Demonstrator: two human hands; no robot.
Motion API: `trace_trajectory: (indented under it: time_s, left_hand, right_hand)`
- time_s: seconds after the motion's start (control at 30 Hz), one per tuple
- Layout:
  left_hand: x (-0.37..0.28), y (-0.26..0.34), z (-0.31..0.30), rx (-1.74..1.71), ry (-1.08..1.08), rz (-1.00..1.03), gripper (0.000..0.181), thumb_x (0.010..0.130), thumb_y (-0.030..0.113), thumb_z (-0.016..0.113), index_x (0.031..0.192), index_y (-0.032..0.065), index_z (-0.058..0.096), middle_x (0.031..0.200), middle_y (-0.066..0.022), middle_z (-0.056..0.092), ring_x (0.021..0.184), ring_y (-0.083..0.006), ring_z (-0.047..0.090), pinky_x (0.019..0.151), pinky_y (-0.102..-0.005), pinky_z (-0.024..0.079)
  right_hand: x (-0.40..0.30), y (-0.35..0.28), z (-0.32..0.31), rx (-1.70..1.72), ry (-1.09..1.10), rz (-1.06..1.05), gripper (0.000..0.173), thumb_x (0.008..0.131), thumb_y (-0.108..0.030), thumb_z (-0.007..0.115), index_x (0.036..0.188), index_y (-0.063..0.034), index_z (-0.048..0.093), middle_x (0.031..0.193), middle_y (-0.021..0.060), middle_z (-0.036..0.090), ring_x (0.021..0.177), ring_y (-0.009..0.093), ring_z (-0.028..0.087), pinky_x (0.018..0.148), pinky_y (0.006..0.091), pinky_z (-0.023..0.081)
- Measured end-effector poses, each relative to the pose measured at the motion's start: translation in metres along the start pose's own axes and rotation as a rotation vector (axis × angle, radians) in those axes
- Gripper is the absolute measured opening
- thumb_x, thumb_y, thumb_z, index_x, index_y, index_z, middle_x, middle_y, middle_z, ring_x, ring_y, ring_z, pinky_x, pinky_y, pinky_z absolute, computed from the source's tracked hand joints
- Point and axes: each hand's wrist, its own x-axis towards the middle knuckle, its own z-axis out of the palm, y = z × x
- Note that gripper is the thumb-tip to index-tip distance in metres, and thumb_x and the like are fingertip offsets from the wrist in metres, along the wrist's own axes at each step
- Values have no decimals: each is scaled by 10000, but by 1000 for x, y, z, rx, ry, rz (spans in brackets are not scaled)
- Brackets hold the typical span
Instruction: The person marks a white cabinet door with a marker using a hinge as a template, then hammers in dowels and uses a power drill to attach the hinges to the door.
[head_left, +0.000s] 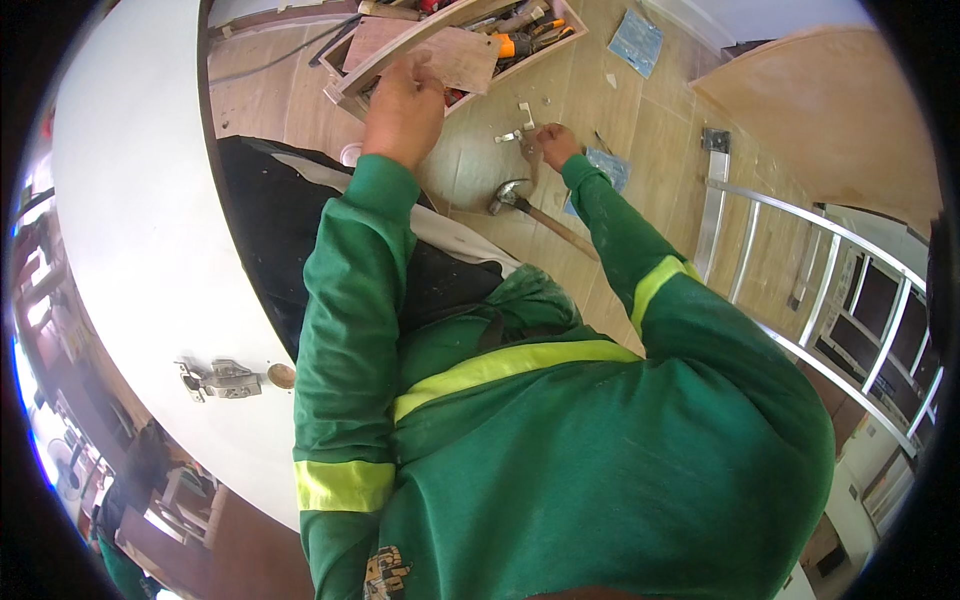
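My left hand (405, 116) reaches to the edge of an open wooden toolbox (517, 71). Its fingers are curled at a flat wooden board (461, 60), beside the box's long wooden handle bar (409, 46); whether they grip either is unclear. On the tiled floor, my right hand (557, 145) is low, fingers bent, close to small metal hinge pieces (508, 137). Anything between those fingers is too small to make out. A claw hammer (551, 225) with a wooden handle lies below that hand. Beside my right forearm is a blue plastic packet (609, 169).
At left stands a white door panel (142, 187) with a metal cabinet hinge (225, 379) and a round bored hole (282, 375). An aluminium ladder (832, 292) is at right, near a curved brown sheet (825, 112). Another blue packet (636, 43) lies farther off.
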Motion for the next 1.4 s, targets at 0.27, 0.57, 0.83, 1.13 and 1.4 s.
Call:
trace_trajectory:
  time_s: [0.27,0.57,0.83,1.13,1.4]
  left_hand:
    - [-14,33,4,-251,-294,292,448,1032,250,714,1422,36,660,1156,-159,738,1026,-255,731,897,-381,576]
    - [-37,86,-33,-511,-97,271,245,1007,160,769,1179,-15,757,959,-28,759,850,-92,677,795,-255,566]
    - [-118,134,-78,-964,235,307,114,1055,89,678,1039,-6,617,978,-41,680,867,-100,626,797,-261,539]
    - [-270,113,-161,-1164,311,-139,167,1046,5,557,1210,-15,577,1099,-128,662,991,-212,695,866,-324,566]
    - [-327,62,-271,-250,911,-148,211,1054,134,677,1215,-1,669,962,5,574,829,-70,477,727,-208,395]
  right_hand:
    - [-82,-229,-71,480,-379,-236,250,1076,-286,643,1113,-47,706,822,-39,560,720,76,518,690,275,489]
    - [-105,-305,-78,681,-586,-495,329,1076,-241,633,1269,24,659,857,31,629,598,102,534,578,302,495]
    - [-199,-389,-65,792,-678,-433,480,1069,-236,567,1454,50,565,952,-41,501,799,76,486,727,269,478]
    - [-221,-407,-20,334,-778,-511,405,1141,-246,499,1431,24,582,903,12,598,799,87,566,764,253,499]
    - [-252,-431,47,446,-932,-577,147,1089,-127,631,1190,-23,614,942,41,700,839,94,635,786,244,544]
